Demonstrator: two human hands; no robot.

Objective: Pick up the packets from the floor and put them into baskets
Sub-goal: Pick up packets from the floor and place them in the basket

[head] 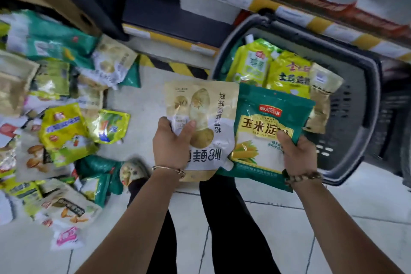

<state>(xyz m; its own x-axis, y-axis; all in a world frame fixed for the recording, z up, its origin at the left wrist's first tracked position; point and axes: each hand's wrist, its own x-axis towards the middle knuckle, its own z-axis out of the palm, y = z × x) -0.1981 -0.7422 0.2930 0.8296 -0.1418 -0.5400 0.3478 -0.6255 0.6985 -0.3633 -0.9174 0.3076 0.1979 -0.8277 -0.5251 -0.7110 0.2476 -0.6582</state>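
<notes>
I see my left hand [171, 142] gripping a cream plastic pouch with a mushroom picture [200, 113]. The thumb is pressed on its printed face and the other fingers are curled out of sight behind it. My right hand [298, 156] grips a green plastic packet with a corn picture [266, 118] in the same way, thumb on the front and the fingers hidden behind.

Both packets are held in the air above the pale tiled floor [138, 104], side by side with their edges overlapping. The cream pouch's long axis runs away from me, and its print reads upside down from here. The green packet's print reads upright to me. It is tilted a little clockwise, and its far corner reaches over the near rim of the grey plastic basket [360, 118].

The green packet covers the lower parts of a yellow-green spouted pouch [251, 64] and a yellow foil packet [289, 73] lying in that basket. A heap of mixed packets [62, 131] lies on the floor to my left, too blurred to read and cut off by the frame edge.
</notes>
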